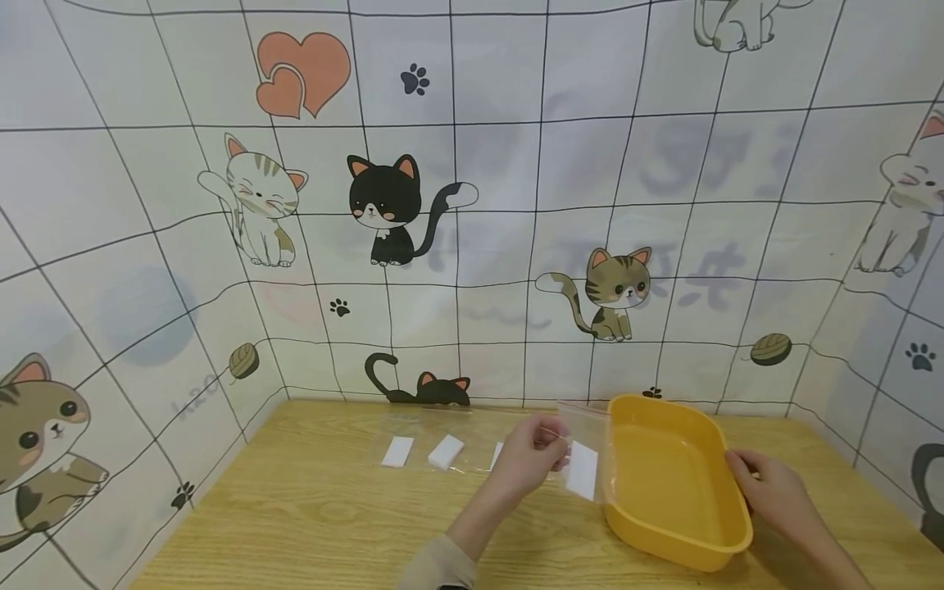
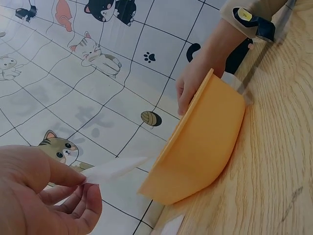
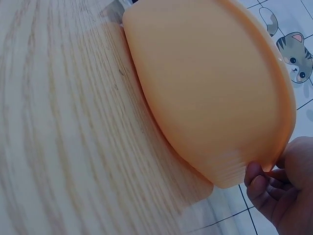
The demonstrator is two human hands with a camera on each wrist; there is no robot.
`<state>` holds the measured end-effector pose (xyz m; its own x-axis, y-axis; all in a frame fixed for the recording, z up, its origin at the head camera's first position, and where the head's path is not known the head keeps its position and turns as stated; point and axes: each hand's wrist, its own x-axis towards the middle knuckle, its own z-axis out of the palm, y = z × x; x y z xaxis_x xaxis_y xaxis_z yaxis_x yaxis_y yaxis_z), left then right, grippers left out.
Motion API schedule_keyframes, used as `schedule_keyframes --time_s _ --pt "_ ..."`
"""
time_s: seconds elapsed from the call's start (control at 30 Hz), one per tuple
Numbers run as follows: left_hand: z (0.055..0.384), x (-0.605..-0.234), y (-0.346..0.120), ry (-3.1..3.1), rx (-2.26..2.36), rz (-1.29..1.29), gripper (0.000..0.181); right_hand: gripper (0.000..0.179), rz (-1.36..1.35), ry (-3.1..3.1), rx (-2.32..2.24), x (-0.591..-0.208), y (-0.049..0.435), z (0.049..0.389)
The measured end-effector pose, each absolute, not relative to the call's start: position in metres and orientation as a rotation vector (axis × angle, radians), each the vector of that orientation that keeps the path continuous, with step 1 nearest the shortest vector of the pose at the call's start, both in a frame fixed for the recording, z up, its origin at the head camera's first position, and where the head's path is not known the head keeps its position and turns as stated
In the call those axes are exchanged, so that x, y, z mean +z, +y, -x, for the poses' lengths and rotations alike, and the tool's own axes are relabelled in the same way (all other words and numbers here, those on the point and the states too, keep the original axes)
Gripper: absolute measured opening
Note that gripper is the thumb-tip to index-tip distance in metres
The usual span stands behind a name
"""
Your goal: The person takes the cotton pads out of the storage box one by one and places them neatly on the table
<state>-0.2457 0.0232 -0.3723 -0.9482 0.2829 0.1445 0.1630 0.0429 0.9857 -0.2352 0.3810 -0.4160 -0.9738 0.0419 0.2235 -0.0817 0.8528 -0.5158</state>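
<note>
A clear plastic bag (image 1: 583, 471) with a flat white piece inside is pinched between the thumb and fingers of my left hand (image 1: 527, 452). The bag hangs at the left rim of a yellow plastic basin (image 1: 674, 479), overlapping it in the head view. My right hand (image 1: 774, 492) grips the basin's right rim; in the right wrist view its thumb (image 3: 255, 171) presses the outer wall. The basin's visible inside is bare. From the left wrist, the bag (image 2: 115, 169) shows as a pale sheet between the fingertips, beside the basin (image 2: 200, 142).
Several more clear bags with white pieces, such as a left white piece (image 1: 398, 451) and a middle one (image 1: 446, 452), lie in a row along the back of the wooden table (image 1: 324, 516). A cat-print curtain (image 1: 494, 246) stands behind and at the sides.
</note>
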Motion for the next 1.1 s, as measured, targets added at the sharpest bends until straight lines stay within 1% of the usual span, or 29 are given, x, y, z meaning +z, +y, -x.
schedule_keyframes --time_s 0.43,1.1 --pt "0.241 -0.375 0.008 2.205 2.126 -0.478 0.011 0.05 -0.035 -2.785 0.793 -0.416 0.38 0.234" --pt "0.234 -0.387 -0.008 2.214 2.078 -0.471 0.013 0.05 -0.042 -2.78 0.824 -0.415 0.38 0.233"
